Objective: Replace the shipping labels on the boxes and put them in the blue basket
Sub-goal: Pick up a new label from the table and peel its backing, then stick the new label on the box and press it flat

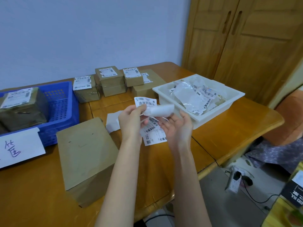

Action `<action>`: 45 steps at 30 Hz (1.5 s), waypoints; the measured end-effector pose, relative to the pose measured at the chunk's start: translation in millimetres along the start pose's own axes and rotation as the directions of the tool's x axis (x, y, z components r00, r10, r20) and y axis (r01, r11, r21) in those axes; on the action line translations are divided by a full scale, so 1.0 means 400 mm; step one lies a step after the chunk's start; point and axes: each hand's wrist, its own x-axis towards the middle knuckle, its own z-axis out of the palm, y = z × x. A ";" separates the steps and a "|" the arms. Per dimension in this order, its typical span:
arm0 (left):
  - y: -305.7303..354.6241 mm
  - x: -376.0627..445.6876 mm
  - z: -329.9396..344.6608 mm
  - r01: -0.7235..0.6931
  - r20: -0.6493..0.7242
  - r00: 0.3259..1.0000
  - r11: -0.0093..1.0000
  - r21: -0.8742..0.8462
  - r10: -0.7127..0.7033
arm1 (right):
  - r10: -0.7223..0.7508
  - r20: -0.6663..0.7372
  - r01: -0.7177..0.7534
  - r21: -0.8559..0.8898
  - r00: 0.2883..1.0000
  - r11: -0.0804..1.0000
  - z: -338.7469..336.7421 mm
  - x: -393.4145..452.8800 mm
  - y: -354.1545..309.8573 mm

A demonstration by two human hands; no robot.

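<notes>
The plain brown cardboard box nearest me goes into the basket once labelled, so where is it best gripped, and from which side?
Probably by its two long side walls, both hands coming down from above. The plain brown cardboard box lies flat on the wooden table, its broad top bare, sides clear of the blue plastic basket.

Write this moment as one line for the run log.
hands: left hand, right hand peeling label | box: bare, on table | blue basket: one labelled box
</notes>
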 end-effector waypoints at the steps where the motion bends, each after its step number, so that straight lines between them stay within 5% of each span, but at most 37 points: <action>1: 0.014 -0.003 -0.011 -0.045 0.007 0.999 0.997 0.059 0.045 | 0.016 -0.001 -0.016 -0.025 1.000 1.000 0.014 -0.004 -0.006; 6: 0.072 -0.007 -0.106 -0.196 -0.023 0.978 0.943 0.269 0.209 | 0.085 0.088 -0.057 -0.283 0.992 0.957 0.102 -0.035 -0.007; 13: 0.117 -0.022 -0.308 -0.211 -0.127 0.938 0.824 0.526 0.322 | 0.018 0.187 0.112 -0.660 0.982 0.743 0.218 -0.091 0.066; 19: 0.114 -0.033 -0.407 -0.128 -0.178 0.938 0.773 0.622 0.299 | 0.031 0.330 0.227 -0.712 0.943 0.664 0.265 -0.124 0.128; 29: 0.098 -0.034 -0.437 -0.073 -0.209 0.929 0.705 0.706 0.306 | 0.154 0.287 0.164 -0.829 0.946 0.534 0.286 -0.143 0.153; 45: 0.095 0.018 -0.458 -0.032 -0.146 0.964 0.641 0.767 0.222 | 0.019 0.385 0.350 -0.858 0.923 0.375 0.299 -0.128 0.189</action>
